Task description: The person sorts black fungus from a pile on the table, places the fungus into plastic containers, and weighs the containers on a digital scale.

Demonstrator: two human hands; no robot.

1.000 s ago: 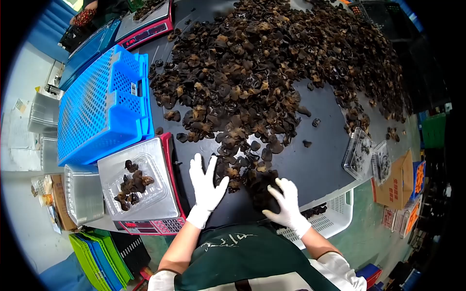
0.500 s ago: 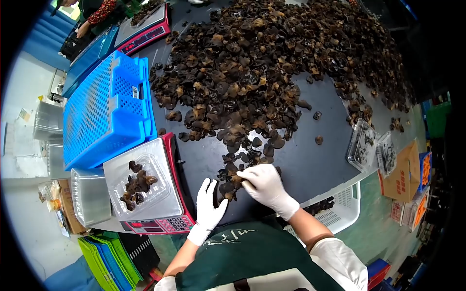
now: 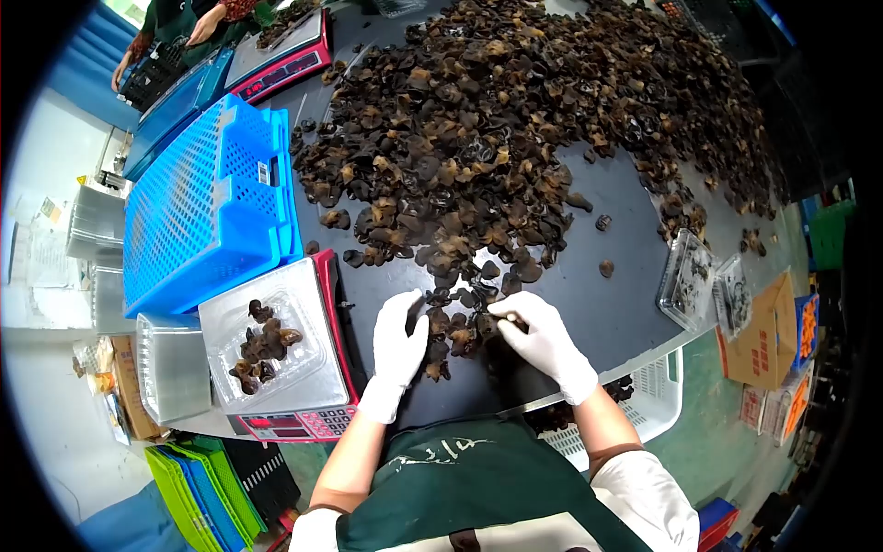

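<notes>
Both my hands wear white gloves and rest low over the dark table, on either side of a small cluster of wood ear mushrooms (image 3: 451,336). My left hand (image 3: 399,342) lies at the cluster's left edge, thumb apart from the fingers, holding nothing visible. At the right edge, my right hand (image 3: 541,339) has its fingers curled, with the tips pinching a dark mushroom piece. On the red scale (image 3: 326,368) to the left sits a clear plastic tray (image 3: 313,354) with several mushroom pieces inside. A large mushroom heap (image 3: 460,147) spreads beyond my hands.
A blue perforated crate (image 3: 198,212) stands behind the scale, near stacked clear trays (image 3: 172,373). At right lie clear containers (image 3: 685,276) by the table edge. A white basket (image 3: 658,396) sits below. A co-worker's hand (image 3: 206,24) is near another scale (image 3: 280,64) at upper left.
My left hand has moved up along the cluster. My right hand has shifted right, away from the left one. At upper left the co-worker's hands have moved.
</notes>
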